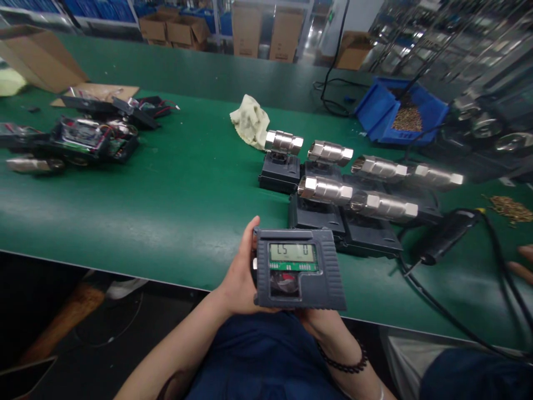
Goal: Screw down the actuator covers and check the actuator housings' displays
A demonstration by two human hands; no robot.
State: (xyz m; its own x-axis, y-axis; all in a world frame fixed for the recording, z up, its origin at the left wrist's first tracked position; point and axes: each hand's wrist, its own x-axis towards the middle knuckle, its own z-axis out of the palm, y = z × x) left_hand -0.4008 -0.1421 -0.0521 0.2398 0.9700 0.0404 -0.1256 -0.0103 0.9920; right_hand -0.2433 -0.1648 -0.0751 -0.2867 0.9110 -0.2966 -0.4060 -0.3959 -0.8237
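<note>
A dark grey meter housing point(320, 278) with a lit LCD window is held up in front of my body, its display facing me. My left hand point(241, 278) is wrapped around its left side, thumb up along the edge. My right hand point(318, 322) supports it from below; the housing hides most of those fingers. Just beyond it, several similar dark meters with silver metal pipe fittings point(325, 190) on top stand grouped on the green table point(187, 194). A cream cloth point(250, 122) lies crumpled behind them.
A corded electric screwdriver point(447, 236) lies to the right, its cable crossing the table edge. Further back is a blue bin point(378, 119) of small screws; loose screws point(510, 210) lie nearby. Opened meters with wiring point(83, 136) sit at left. Another person's hand point(522, 266) shows at far right.
</note>
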